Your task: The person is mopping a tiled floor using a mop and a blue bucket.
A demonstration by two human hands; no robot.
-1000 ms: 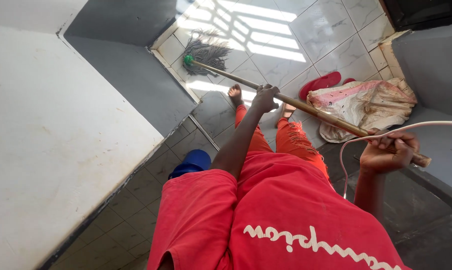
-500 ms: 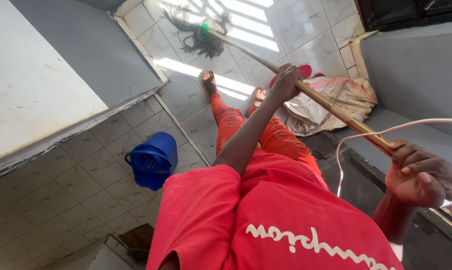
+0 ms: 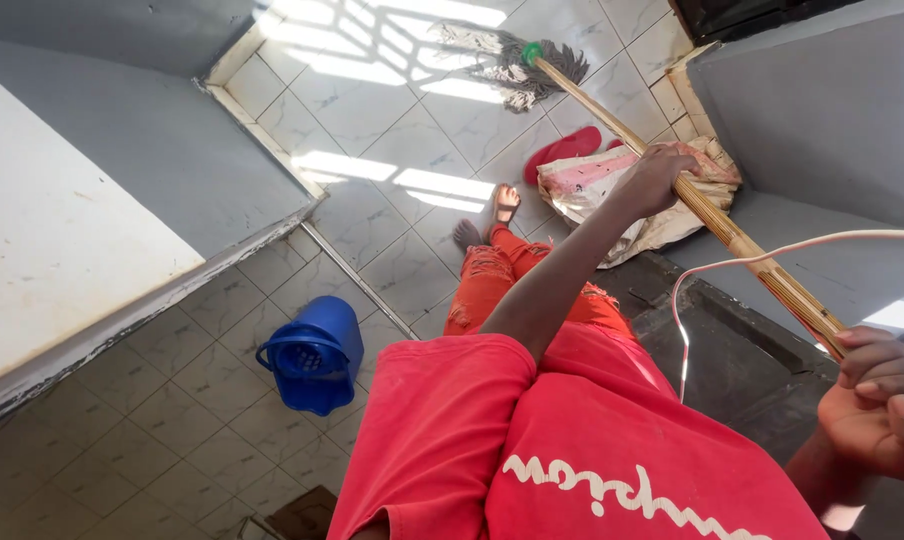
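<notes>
Sunlit marble-patterned floor tiles [image 3: 392, 150] lie under the mop head [image 3: 532, 68]; left hand [image 3: 657, 175] and right hand [image 3: 877, 405] are both closed round the wooden mop handle [image 3: 732, 235], the right seemingly at its end.

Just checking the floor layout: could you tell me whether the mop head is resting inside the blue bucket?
No, the mop head lies on the sunlit floor tiles, well apart from the blue bucket.

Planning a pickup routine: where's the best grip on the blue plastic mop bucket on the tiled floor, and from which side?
Probably the hinged carry handle of the blue plastic mop bucket, approached from above. The bucket stands upright and apart from the grey wall, with its rim facing up; the wringer insert fills most of the opening, so pinching the rim looks harder. Both hands, left hand and right hand, are on the wooden mop handle.
</notes>
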